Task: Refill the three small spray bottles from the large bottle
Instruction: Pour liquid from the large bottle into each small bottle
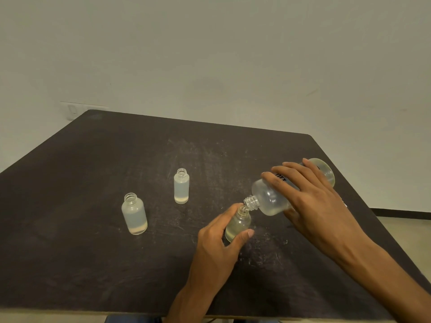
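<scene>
On the dark counter (93,229), my left hand (217,243) curls its grip round the small bottle (238,226) to steady it while my right hand (312,203) clasps the large bottle (270,199), tipped so its mouth meets the neck.

A dark, scuffed tabletop (93,183) with rounded corners is filling the lower view under dim, even light. Behind the tabletop a plain pale wall (210,54) is rising, with a white switch plate (74,110) sitting just past the tabletop's far left corner. Right of the tabletop, pale floor (410,231) is meeting a dark baseboard (401,213).
</scene>
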